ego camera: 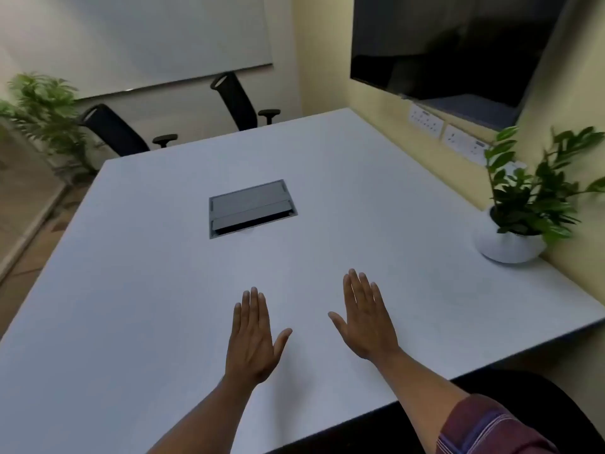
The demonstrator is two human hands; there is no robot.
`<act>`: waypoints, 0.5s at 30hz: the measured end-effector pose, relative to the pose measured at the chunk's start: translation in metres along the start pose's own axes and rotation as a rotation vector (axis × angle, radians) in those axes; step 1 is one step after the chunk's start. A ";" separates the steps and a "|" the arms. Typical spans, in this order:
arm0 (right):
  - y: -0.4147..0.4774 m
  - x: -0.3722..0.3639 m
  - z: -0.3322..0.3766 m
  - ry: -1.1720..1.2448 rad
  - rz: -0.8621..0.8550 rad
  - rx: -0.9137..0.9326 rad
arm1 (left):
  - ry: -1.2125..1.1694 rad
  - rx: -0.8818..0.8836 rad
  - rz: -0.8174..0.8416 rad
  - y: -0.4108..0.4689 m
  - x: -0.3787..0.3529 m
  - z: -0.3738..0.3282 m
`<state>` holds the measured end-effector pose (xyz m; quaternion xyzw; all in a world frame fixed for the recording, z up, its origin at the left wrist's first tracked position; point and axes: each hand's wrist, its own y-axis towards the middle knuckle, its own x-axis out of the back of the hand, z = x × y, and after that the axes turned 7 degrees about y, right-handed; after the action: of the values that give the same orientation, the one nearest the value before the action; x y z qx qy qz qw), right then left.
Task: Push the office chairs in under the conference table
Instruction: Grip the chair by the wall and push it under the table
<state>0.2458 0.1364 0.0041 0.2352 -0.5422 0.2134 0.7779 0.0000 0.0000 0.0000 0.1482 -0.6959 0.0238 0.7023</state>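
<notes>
1. Leafy green floor plant, far left corner, standing clear of the seating.
2. Black mesh-backed office chair with padded armrest, far side of the table, left. Its back is tilted away from the table edge and its seat is hidden; it looks not fully tucked in.
3. Second black mesh-backed office chair, far side, further right, in the same state. Both chairs are well apart from the person.
4. Large pale grey conference table, with a grey metal cable hatch set flush near its centre.
5. Left hand, flat and palm down over the near part of the tabletop, fingers together and extended, thumb out, holding nothing.
6. Right hand, just beside it, likewise flat and empty. Whether either palm touches the surface cannot be told.
7. Small green plant in a round white pot, right edge, by the yellow wall.
8. Handling note: likely best to walk round, take a chair by the top of its back with both hands, and roll it straight in, armrests clearing the table edge.
</notes>
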 end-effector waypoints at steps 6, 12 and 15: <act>-0.051 0.024 0.016 -0.078 0.012 -0.126 | -0.009 -0.110 0.031 -0.023 0.021 -0.014; -0.103 0.049 0.028 -0.131 0.018 -0.238 | -0.028 -0.209 0.069 -0.056 0.033 -0.019; -0.133 0.062 0.033 -0.188 -0.010 -0.267 | -0.043 -0.258 0.056 -0.068 0.040 -0.027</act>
<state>0.3193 0.0155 0.0548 0.1515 -0.6351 0.1125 0.7490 0.0433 -0.0655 0.0279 0.0377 -0.7117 -0.0497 0.6997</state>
